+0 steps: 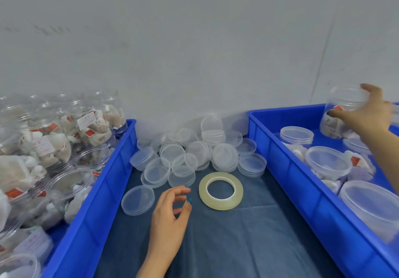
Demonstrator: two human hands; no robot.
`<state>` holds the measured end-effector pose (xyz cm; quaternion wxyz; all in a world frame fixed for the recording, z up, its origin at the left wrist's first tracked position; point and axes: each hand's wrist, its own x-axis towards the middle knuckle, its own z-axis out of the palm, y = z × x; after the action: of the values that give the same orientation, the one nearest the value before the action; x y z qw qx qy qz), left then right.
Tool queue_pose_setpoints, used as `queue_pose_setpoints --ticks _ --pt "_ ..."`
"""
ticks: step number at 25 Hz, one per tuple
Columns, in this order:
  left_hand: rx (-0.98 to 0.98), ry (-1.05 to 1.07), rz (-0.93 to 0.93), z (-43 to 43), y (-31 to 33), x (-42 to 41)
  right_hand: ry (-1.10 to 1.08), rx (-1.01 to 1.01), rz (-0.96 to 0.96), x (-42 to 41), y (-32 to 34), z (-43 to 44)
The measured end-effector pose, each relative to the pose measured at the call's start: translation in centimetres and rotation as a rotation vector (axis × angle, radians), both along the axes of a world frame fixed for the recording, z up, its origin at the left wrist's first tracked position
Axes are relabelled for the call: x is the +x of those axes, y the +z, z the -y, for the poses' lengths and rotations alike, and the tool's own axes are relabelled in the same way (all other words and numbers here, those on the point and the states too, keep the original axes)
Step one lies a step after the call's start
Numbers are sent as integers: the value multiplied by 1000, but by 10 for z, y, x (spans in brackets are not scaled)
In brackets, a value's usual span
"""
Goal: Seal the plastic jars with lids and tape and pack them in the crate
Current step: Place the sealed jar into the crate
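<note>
My right hand (367, 115) grips a clear plastic jar (341, 113) holding tea bags, raised over the far end of the right blue crate (287, 163). This jar has no lid on it. Other jars with clear lids lie in that crate. My left hand (170, 217) hovers over the blue cloth with loosely curled fingers, holding nothing, just left of a roll of clear tape (221, 191). A single loose lid (138, 200) lies to the left of that hand. A heap of clear lids (194, 152) sits behind the tape.
A left blue crate (101, 193) holds several open jars (54, 144) filled with tea bags. A grey wall (194, 51) stands close behind the lids. The blue cloth (248, 245) runs between the two crates.
</note>
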<state>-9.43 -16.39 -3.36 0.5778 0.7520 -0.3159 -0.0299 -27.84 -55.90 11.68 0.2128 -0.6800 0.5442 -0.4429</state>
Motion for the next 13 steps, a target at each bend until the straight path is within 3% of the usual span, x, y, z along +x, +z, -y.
queue_pose_setpoints --ticks 3,6,13 --pt "6 -7 -4 0 0 0 85 -74 -96 0 -5 6" --pt "17 -9 -1 -2 0 0 141 -23 -179 3 -14 11" --pt "61 -18 -2 -2 -2 0 152 109 -713 -6 -43 13"
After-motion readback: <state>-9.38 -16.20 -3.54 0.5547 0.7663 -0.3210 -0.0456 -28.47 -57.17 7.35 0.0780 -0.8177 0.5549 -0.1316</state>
